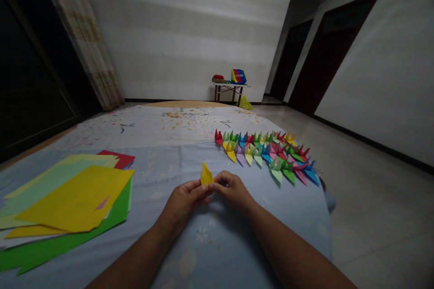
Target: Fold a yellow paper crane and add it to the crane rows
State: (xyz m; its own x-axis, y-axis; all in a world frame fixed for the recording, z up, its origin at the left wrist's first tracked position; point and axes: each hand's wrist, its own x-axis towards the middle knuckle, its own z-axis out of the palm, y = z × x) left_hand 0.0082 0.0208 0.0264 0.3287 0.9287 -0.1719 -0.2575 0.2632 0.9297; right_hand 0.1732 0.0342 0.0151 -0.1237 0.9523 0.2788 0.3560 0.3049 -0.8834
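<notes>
A small piece of folded yellow origami paper [206, 174] stands pointed end up between my hands. My left hand [183, 201] pinches its lower left side, and my right hand [232, 189] holds its right side. To the right, several rows of folded paper cranes [267, 156] in mixed colours lie on the pale blue bedsheet [291, 216]. To the left lies a loose pile of origami sheets, with a large yellow sheet [73, 198] on top, a green sheet [64, 239] beneath and a red sheet [117, 158] at the back.
A white patterned cloth [152, 126] lies beyond the blue sheet. A low table [230, 86] stands far off, bearing a multicoloured box [238, 76] and a red object [218, 77]. A yellow bag [245, 104] sits on the tiled floor [373, 207] near it.
</notes>
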